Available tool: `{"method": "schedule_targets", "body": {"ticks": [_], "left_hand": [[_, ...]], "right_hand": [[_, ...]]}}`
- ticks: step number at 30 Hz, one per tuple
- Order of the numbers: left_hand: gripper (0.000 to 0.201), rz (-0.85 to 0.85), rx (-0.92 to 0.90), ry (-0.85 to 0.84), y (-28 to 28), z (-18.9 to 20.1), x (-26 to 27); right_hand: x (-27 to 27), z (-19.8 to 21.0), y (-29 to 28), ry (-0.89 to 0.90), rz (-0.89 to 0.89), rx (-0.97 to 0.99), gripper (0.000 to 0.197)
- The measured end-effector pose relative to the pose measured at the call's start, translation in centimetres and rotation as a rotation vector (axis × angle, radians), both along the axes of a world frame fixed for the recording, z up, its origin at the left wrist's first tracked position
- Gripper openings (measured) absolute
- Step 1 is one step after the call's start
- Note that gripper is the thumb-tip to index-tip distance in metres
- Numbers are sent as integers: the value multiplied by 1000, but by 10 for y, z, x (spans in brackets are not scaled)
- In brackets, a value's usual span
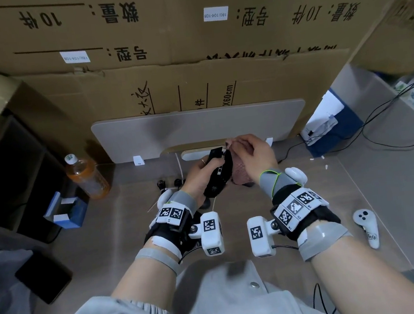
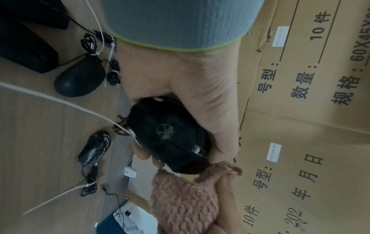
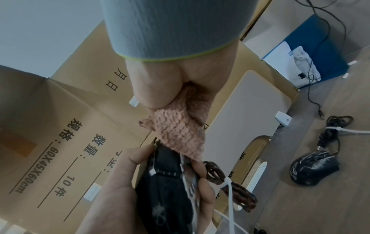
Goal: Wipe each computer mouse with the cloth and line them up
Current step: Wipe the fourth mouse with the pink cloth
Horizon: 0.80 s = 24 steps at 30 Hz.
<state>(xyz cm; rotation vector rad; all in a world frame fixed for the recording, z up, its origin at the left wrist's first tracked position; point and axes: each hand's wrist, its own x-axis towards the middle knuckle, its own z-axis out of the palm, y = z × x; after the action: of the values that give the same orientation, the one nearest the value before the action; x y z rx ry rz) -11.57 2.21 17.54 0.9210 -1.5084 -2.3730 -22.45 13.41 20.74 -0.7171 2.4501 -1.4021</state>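
My left hand [image 1: 208,168] grips a black mouse [image 1: 217,179] in the air above the table's far middle, thumb on one side and fingers on the other. Its logo side [image 2: 170,139] shows in the left wrist view. My right hand [image 1: 241,150] pinches a fluffy pink cloth [image 1: 241,176] and holds it against the mouse's front end [image 3: 166,158]. The held mouse's brown cable bundle [image 3: 230,182], tied with a white strap, hangs beside it. Two more mice lie on the table: a plain black one [image 2: 80,77] and a black one with white streaks [image 2: 96,147].
A pale board [image 1: 197,129] leans against the cardboard boxes [image 1: 185,29] behind the table. An orange drink bottle [image 1: 87,176] and a blue box [image 1: 66,210] stand at the left. A white controller [image 1: 367,226] lies at the right, with cables [image 1: 378,120] and a blue folder [image 1: 332,123] beyond it.
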Motion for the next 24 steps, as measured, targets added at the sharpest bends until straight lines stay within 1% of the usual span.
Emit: {"method": "schedule_targets", "body": {"ticks": [2,4,5,7,10,12,14,16,20,22,24], "left_hand": [[6,7,-42,-11,0,-1,-2],[5,9,-47,-5,0,-3,-3],[5,6,-45,-1,0,-4,-4],[5,22,-46,0,1,-5,-4],[7,30,-40,-15,1,-5,-3],[10,37,-21,-5,0,-4,-2],[7,39,13,11,-1,-5,-2],[8,40,26,16,-1,-3,-2],[16,43,7,-20,0,-4,-1],[21,27,-6,-27,2,-5,0],[21,29,-16,-52,1,-6,1]], "right_hand": [[0,0,-1,-27,26,-31,17],[3,3,-1,-37,80,-51,9],[5,4,-1,-49,113,-73,9],[7,4,1,-51,143,-97,13],[3,1,1,-17,123,-22,16],[2,2,3,-36,168,0,21],[3,5,5,-47,213,-17,22],[3,3,5,-21,198,-20,20],[0,-2,2,40,104,72,17],[0,-4,3,61,57,107,18],[0,-5,3,48,43,119,21]]}}
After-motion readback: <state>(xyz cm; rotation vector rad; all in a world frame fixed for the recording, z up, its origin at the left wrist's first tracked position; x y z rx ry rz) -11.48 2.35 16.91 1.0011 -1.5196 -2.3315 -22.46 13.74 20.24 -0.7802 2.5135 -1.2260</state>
